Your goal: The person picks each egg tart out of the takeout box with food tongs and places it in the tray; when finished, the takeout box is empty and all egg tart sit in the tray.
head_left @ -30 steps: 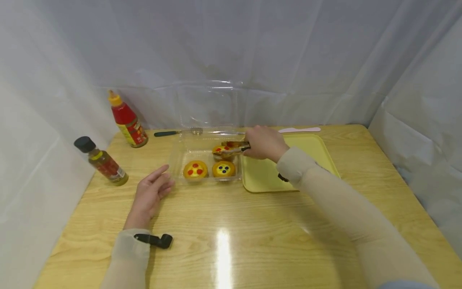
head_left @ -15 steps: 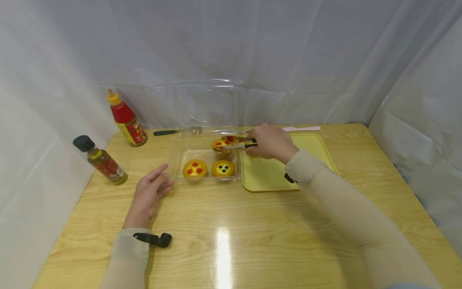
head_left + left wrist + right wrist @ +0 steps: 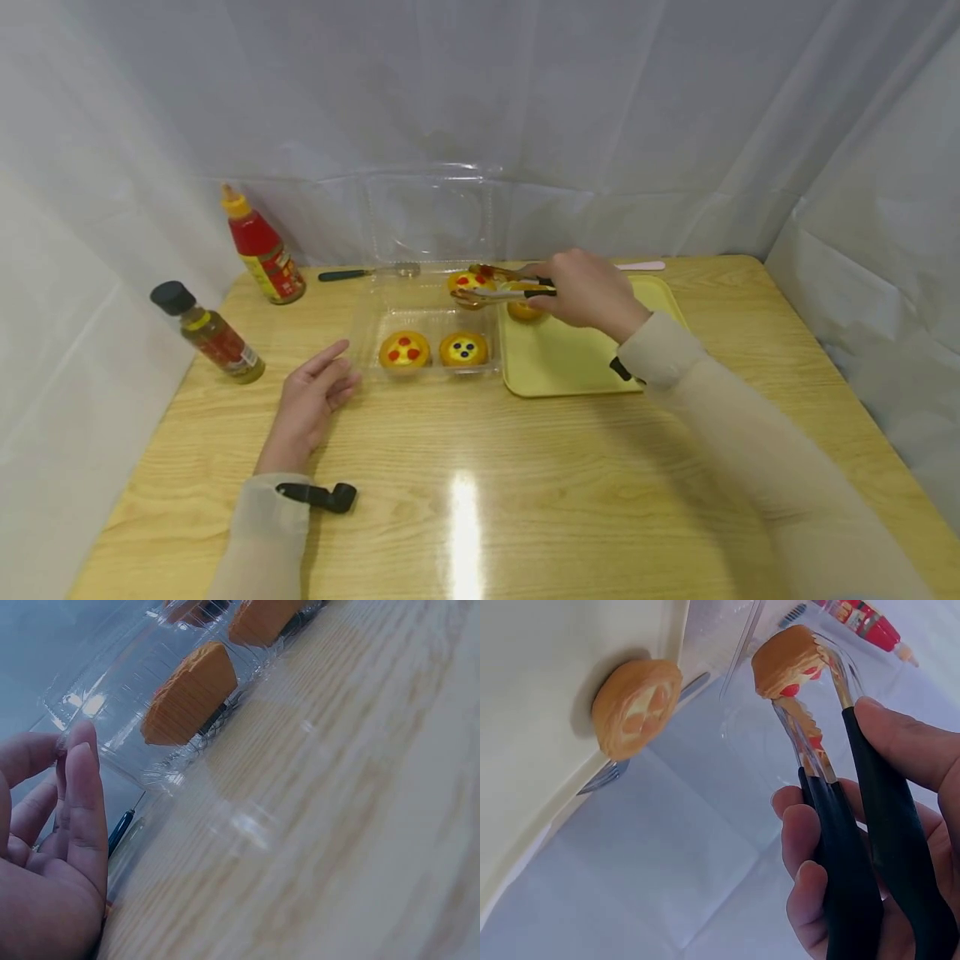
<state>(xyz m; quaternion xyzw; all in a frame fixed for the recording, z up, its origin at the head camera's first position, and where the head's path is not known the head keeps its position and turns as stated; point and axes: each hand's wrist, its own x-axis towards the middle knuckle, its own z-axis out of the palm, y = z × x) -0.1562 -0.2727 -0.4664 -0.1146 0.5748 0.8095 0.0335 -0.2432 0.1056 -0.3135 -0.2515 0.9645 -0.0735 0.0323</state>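
My right hand (image 3: pixel 588 292) grips black-handled metal tongs (image 3: pixel 855 825), whose tips pinch a tart (image 3: pixel 787 661) with red pieces on top. That tart is held above the back right of a clear plastic container (image 3: pixel 390 321), close to the tray's left edge. In the container's front row sit a tart with red pieces (image 3: pixel 405 352) and a tart with blue dots (image 3: pixel 463 349). Another tart (image 3: pixel 637 709) lies on the yellow tray (image 3: pixel 570 367), partly behind the tongs in the head view. My left hand (image 3: pixel 303 408) holds nothing, its relaxed fingers beside the container's front left corner.
A red sauce bottle (image 3: pixel 262 246) and a dark-capped bottle (image 3: pixel 210 333) stand on the left. Behind the container lies a green-handled utensil (image 3: pixel 345 275). A pink handle (image 3: pixel 645 267) shows behind the tray, and fork tines (image 3: pixel 607 777) poke past the tray's edge.
My right hand has moved right and slightly back, carrying the tart in the tongs up toward the tray. The tart on the tray has come into view. My left hand stays put.
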